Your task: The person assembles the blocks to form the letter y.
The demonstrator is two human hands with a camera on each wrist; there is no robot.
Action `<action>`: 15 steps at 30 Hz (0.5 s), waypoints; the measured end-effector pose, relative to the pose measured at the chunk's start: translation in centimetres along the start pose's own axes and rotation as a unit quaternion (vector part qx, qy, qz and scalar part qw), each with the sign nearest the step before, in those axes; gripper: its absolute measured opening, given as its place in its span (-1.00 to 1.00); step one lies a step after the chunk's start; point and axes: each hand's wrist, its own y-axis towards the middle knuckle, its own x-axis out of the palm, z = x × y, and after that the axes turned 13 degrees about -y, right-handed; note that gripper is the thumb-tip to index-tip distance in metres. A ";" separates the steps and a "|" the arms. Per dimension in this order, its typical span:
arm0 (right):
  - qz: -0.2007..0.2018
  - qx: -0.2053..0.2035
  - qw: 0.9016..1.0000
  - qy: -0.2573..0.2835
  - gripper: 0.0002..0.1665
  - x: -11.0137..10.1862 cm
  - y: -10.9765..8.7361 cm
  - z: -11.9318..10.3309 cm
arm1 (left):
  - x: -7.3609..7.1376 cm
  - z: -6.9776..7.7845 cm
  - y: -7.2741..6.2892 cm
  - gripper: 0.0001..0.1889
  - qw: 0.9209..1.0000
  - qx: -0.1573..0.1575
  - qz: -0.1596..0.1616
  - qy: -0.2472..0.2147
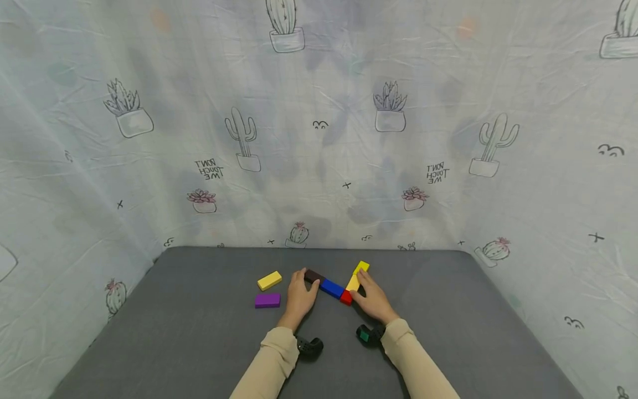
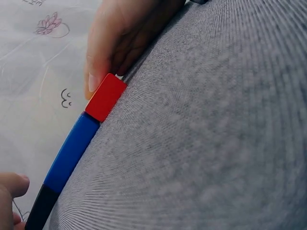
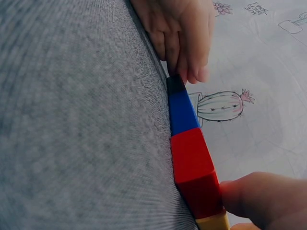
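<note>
Blocks form a bent line on the grey table: a dark brown or black block (image 1: 314,276), a blue block (image 1: 332,288), a red block (image 1: 346,298), then a pale yellow block (image 1: 352,284) and a bright yellow one (image 1: 361,266) angling away. Beside the dark end is my left hand (image 1: 301,296), fingers extended; the left wrist view shows its thumb (image 2: 17,184) apart from the blocks. My right hand (image 1: 375,302) lies along the yellow blocks' right side, its thumb (image 3: 259,196) touching the red block. Its other fingers are mostly hidden in the wrist views.
A yellow block (image 1: 269,280) and a purple block (image 1: 267,301) lie left of my left hand. The grey table (image 1: 199,343) ends at a pale cloth backdrop (image 1: 319,183) with cactus drawings. A black band device (image 1: 310,348) is on each wrist.
</note>
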 end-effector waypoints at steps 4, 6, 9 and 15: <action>-0.001 0.000 1.000 0.002 -0.23 -0.2 0.1 -0.1 | -0.3 0.1 -0.1 -0.41 1.000 0.002 -0.003 -0.019; -0.003 0.003 1.000 0.003 -0.23 -0.2 0.1 -0.2 | -0.5 0.2 -0.2 -0.40 1.000 -0.004 -0.005 -0.024; -0.006 0.003 1.000 0.000 -0.22 -0.2 0.0 -0.3 | -0.6 0.3 -0.3 -0.39 1.000 -0.012 -0.003 -0.027; -0.005 0.007 1.000 0.004 -0.22 -0.2 -0.1 -0.2 | -0.5 0.4 -0.4 -0.38 0.999 -0.023 -0.001 -0.029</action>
